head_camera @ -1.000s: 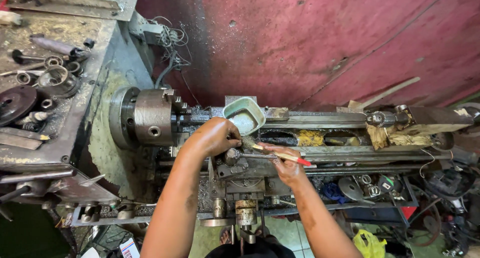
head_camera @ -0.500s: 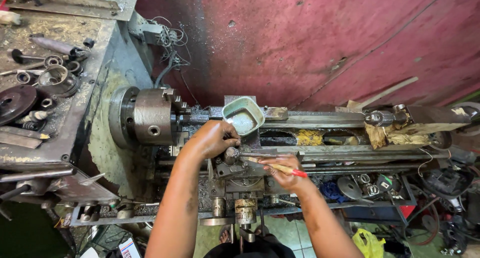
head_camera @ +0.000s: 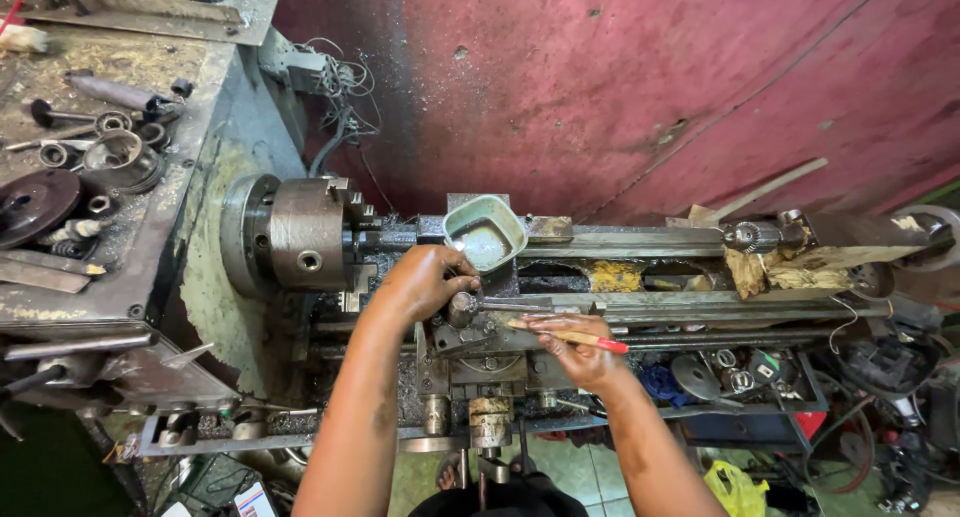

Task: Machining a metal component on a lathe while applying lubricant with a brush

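Left hand (head_camera: pixel 428 280) curls over the tool post (head_camera: pixel 462 307); right hand (head_camera: pixel 578 347) apparently pinches a brush (head_camera: pixel 572 336).

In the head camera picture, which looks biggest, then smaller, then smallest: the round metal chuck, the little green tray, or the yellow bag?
1. Round metal chuck: looks biggest.
2. Green tray: clearly smaller.
3. Yellow bag: looks smallest, but it lies lower down and is partly cut off, so unsure.
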